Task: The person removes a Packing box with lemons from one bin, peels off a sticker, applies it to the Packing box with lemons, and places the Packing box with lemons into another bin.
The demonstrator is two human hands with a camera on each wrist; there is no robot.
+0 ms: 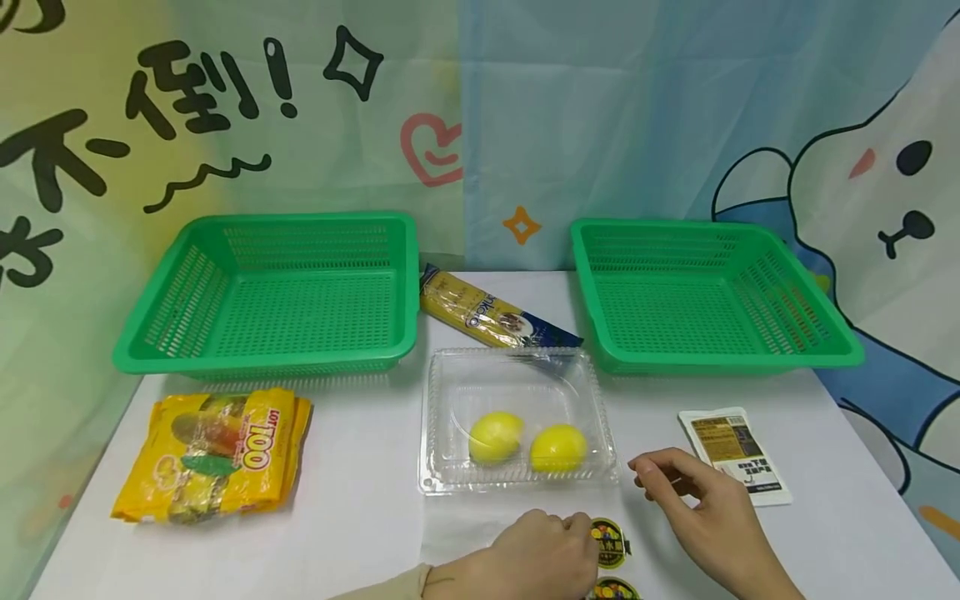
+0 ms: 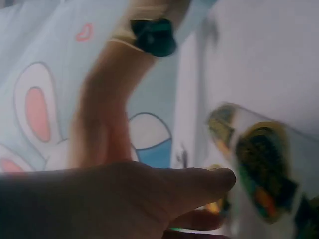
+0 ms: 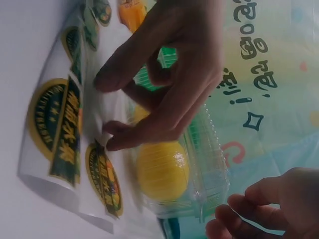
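Note:
A white sheet of round black fruit stickers lies at the table's front middle. My left hand is over this sheet, fingers bent downward. The right wrist view shows that hand's thumb and index finger apart, close over the stickers. My right hand hovers right of the sheet, loosely curled, thumb near the index fingertip, with nothing visible in it. Behind the sheet stands a clear plastic clamshell box holding two lemons, one on the left and one on the right.
Two green baskets stand at the back, one left and one right. A pasta packet lies between them. A yellow snack bag is at left, and a white pouch lies beyond my right hand.

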